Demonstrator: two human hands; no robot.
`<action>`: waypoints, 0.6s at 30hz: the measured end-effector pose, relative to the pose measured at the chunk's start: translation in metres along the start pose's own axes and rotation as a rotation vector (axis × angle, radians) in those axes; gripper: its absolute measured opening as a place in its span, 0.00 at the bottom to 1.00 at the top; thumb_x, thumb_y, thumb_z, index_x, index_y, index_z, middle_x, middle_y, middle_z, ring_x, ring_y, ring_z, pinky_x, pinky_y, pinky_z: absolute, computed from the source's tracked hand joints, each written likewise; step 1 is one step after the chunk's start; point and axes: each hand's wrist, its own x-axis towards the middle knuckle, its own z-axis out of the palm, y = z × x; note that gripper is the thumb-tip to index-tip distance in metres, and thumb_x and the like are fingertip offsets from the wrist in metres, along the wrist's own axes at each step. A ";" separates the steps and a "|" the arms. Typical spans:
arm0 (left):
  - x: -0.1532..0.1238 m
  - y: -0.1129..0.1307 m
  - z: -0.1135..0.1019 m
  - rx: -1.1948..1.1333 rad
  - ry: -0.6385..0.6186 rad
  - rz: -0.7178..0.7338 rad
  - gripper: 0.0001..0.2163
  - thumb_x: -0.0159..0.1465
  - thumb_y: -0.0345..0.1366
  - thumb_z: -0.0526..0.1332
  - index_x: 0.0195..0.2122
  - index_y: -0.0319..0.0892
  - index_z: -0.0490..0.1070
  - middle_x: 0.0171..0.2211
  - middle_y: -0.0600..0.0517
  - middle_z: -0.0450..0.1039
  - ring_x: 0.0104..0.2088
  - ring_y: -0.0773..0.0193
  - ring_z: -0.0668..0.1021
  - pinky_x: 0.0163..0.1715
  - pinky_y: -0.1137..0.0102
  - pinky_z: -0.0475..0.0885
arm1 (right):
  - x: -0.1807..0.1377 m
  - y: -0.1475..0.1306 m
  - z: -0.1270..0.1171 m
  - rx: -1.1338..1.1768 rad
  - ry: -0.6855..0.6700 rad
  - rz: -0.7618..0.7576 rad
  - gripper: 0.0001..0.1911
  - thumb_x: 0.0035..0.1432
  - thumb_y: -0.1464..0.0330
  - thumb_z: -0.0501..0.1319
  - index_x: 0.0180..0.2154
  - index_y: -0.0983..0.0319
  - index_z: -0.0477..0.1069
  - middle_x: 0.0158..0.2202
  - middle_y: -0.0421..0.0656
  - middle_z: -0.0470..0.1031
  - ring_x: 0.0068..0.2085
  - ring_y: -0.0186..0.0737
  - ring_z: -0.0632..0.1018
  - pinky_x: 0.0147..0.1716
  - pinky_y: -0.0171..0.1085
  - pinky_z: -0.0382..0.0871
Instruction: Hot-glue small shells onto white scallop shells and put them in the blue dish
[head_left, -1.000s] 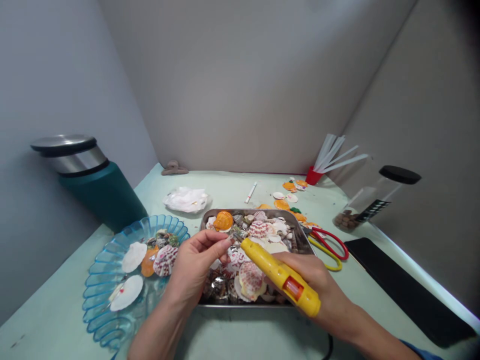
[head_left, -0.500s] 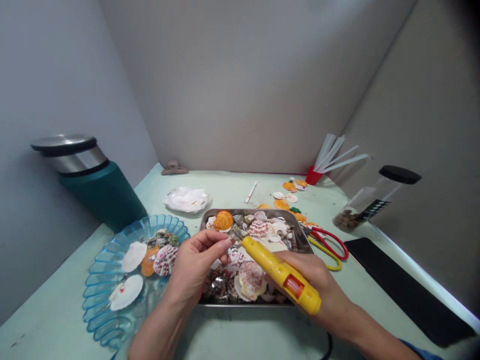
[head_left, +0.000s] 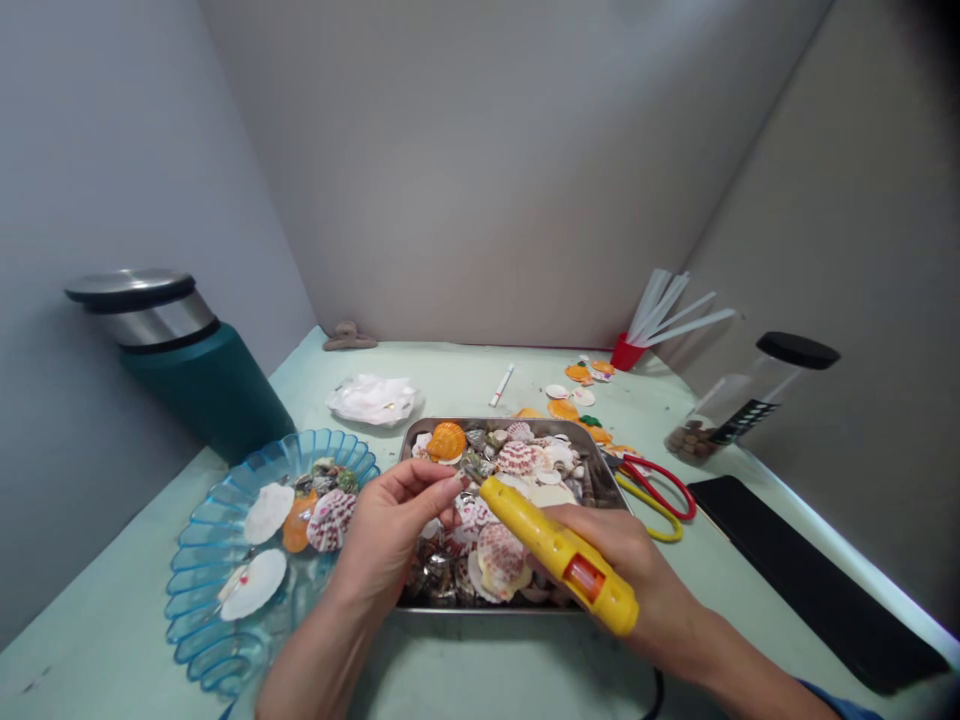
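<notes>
My right hand [head_left: 600,548] is wrapped round a yellow glue gun [head_left: 562,553], its nozzle pointing up and left. Close to that nozzle, my left hand [head_left: 401,520] pinches something small at its fingertips; its kind is too small to tell. Both hands are above a metal tray [head_left: 517,611] heaped with seashells. Among them are an orange scallop shell [head_left: 447,442] at the back left and a pinkish shell [head_left: 502,560] near the front. Left of my left hand, a blue fluted plate [head_left: 199,545] bears white, orange and purple-striped shells.
A teal bottle [head_left: 206,385] stands behind the plate. White crumpled plastic [head_left: 373,399] lies behind the tray. To the right are red-and-yellow scissors [head_left: 660,492], a clear jar [head_left: 724,415], a black flat object [head_left: 810,580] and a red cup [head_left: 627,352] of translucent sticks.
The glue gun has shifted slightly left, its nozzle closer to my left fingertips. My left hand stays almost in place.
</notes>
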 end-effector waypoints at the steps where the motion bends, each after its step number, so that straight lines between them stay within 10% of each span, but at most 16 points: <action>1: 0.000 0.000 0.000 -0.001 0.000 0.000 0.07 0.50 0.35 0.70 0.26 0.38 0.74 0.17 0.57 0.70 0.19 0.75 0.71 0.25 0.79 0.66 | 0.000 0.000 0.000 0.002 -0.001 -0.009 0.06 0.57 0.68 0.58 0.35 0.63 0.71 0.31 0.45 0.78 0.29 0.38 0.77 0.31 0.34 0.70; 18: -0.001 0.004 0.003 -0.123 -0.020 -0.079 0.10 0.46 0.35 0.72 0.26 0.37 0.74 0.16 0.57 0.70 0.17 0.75 0.69 0.23 0.78 0.67 | -0.004 0.000 0.000 0.014 0.004 0.040 0.06 0.57 0.68 0.60 0.35 0.64 0.71 0.31 0.45 0.77 0.30 0.38 0.76 0.31 0.34 0.69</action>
